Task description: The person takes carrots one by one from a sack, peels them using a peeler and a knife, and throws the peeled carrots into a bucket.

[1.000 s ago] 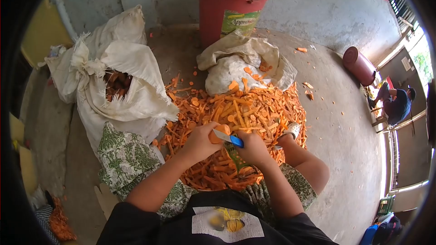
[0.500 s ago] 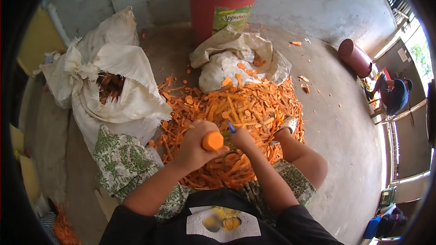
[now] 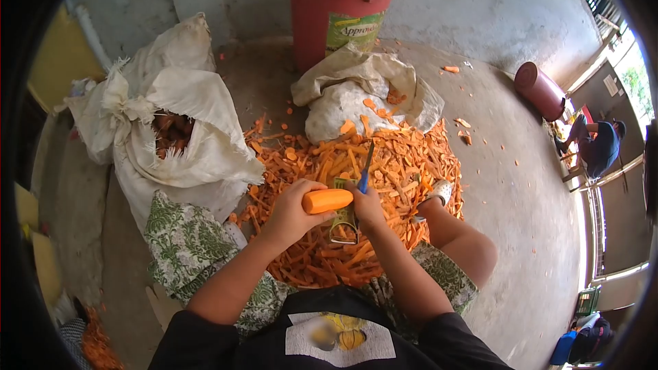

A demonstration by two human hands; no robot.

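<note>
My left hand [image 3: 296, 209] is closed round a peeled orange carrot [image 3: 327, 200], its cut end toward the right. Close by on the right, my right hand [image 3: 369, 207] is closed on a blue-handled knife [image 3: 364, 177], whose blade points up and away. A green peeler [image 3: 344, 226] hangs beneath the same hand, its metal head toward me. Both hands are above a wide heap of orange carrot peels and slices [image 3: 397, 164].
An open white sack [image 3: 219, 120] with dark carrots stands left. Behind the heap are a crumpled sack [image 3: 336, 109] and a red bin [image 3: 308, 24]. Another bin [image 3: 538, 89] lies at right, near a seated person [image 3: 598, 147].
The knife blade has swung from the carrot to point away from me. The carrot has turned from end-on to lying sideways, and the peeler now shows below my right hand.
</note>
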